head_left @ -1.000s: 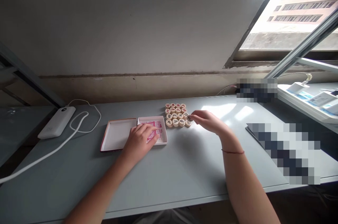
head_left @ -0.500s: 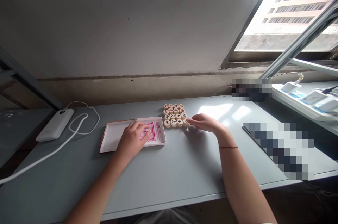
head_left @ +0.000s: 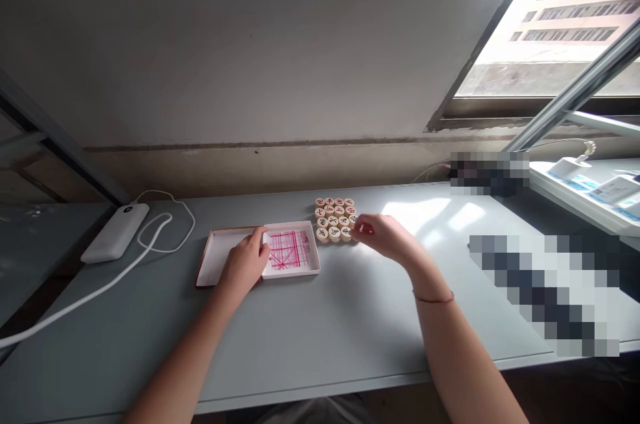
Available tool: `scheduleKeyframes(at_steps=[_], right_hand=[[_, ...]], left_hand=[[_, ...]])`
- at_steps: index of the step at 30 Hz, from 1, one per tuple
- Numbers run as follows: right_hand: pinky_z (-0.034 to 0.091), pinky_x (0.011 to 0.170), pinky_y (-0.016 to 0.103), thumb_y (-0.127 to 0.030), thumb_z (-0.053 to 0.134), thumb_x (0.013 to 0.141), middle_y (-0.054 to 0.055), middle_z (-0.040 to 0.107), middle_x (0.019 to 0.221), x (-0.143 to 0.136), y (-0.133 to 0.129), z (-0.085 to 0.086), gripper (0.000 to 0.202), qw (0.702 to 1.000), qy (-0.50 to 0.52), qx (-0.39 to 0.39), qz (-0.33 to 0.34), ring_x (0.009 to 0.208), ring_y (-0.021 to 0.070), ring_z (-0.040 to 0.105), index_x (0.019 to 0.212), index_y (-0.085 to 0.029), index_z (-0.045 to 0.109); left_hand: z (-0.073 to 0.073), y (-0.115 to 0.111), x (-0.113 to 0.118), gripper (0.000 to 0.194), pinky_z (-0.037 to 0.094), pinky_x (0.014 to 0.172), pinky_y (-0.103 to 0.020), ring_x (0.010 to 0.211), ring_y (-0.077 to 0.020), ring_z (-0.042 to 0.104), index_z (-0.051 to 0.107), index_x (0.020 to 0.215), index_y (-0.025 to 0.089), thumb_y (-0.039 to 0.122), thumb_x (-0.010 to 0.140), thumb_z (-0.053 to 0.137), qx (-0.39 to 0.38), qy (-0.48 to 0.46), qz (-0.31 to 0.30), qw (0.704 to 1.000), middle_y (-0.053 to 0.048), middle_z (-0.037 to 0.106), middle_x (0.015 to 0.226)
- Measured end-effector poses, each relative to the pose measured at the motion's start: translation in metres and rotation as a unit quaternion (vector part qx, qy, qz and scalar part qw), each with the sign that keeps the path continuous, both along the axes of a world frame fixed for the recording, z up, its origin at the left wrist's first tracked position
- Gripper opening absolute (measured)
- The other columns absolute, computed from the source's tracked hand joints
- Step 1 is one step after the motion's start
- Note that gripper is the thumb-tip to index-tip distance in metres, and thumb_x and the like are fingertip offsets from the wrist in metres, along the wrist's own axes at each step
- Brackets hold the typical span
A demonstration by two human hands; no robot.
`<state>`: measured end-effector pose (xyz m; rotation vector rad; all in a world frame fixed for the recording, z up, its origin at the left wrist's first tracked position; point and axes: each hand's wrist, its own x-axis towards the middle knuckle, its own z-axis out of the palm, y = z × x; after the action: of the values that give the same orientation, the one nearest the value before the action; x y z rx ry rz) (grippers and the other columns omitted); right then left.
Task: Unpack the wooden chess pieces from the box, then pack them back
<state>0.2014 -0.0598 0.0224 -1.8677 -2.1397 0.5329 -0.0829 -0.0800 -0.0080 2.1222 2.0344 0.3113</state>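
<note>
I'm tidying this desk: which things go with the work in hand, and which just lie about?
Seemingly in use:
round pieces, by the right hand
red-lined box and plain box, by the left hand

Just lying about:
white rectangular device
white cable

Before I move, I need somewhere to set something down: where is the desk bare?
The desk looks bare between the forearms, in front of the box halves and round pieces, and right of the right forearm, up to the pixelated patch. Crowded: the right hand at the pieces, the left hand over the box halves, the cable loop by the power bank.
</note>
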Motion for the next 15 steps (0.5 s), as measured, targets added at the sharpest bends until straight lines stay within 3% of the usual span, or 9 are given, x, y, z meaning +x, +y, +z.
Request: scheduleKeyframes(at_steps=[2, 4, 7, 11, 15], right_hand=[[0.04, 0.06, 0.026, -0.025, 0.048, 0.087, 0.004, 0.064, 0.075, -0.03, -0.005, -0.001, 0.017, 0.995, 0.002, 0.086, 0.047, 0.066, 0.0153, 0.055, 0.079, -0.019, 0.06], [0.042, 0.072, 0.028, -0.02, 0.047, 0.088, 0.007, 0.066, 0.085, -0.062, -0.007, -0.006, 0.015, 0.979, -0.03, 0.149, 0.134, 0.084, 0.0195, 0.057, 0.086, -0.017, 0.062], [0.042, 0.075, 0.03, -0.014, 0.044, 0.09, 0.011, 0.065, 0.095, -0.101, -0.006, -0.018, 0.019, 0.957, -0.109, 0.152, 0.222, 0.09, 0.0224, 0.057, 0.099, -0.015, 0.061], [0.044, 0.073, 0.031, -0.01, 0.043, 0.088, 0.017, 0.063, 0.104, -0.126, 0.001, -0.025, 0.023, 0.958, -0.184, 0.112, 0.191, 0.094, 0.0259, 0.058, 0.105, -0.011, 0.058], [0.044, 0.069, 0.031, -0.01, 0.044, 0.087, 0.018, 0.064, 0.095, -0.135, 0.009, -0.026, 0.022, 0.964, -0.199, 0.073, 0.16, 0.09, 0.0268, 0.061, 0.103, -0.008, 0.059]], left_hand=[[-0.003, 0.0, 0.0, 0.034, 0.042, 0.063, -0.027, 0.075, -0.0203, 0.065, 0.051, 0.121, 0.021, 0.018, 0.089, 0.04, 0.004, 0.0, -0.006, 1.0, -0.002, 0.067, 0.08], [-0.005, 0.001, 0.0, 0.035, 0.043, 0.064, -0.027, 0.077, -0.021, 0.066, 0.051, 0.121, 0.021, 0.017, 0.089, 0.04, 0.015, 0.003, -0.014, 1.0, -0.003, 0.068, 0.082], [-0.005, 0.001, 0.001, 0.034, 0.044, 0.066, -0.028, 0.081, -0.0219, 0.067, 0.051, 0.121, 0.02, 0.015, 0.089, 0.04, 0.019, 0.001, -0.025, 1.0, -0.006, 0.07, 0.09], [-0.003, 0.0, 0.002, 0.034, 0.046, 0.068, -0.029, 0.086, -0.023, 0.067, 0.051, 0.12, 0.02, 0.012, 0.088, 0.042, 0.016, -0.008, -0.033, 0.999, -0.008, 0.07, 0.1], [-0.005, 0.0, 0.002, 0.035, 0.047, 0.069, -0.029, 0.086, -0.0232, 0.067, 0.05, 0.121, 0.021, 0.012, 0.088, 0.043, 0.02, -0.017, -0.036, 0.999, -0.009, 0.07, 0.102]])
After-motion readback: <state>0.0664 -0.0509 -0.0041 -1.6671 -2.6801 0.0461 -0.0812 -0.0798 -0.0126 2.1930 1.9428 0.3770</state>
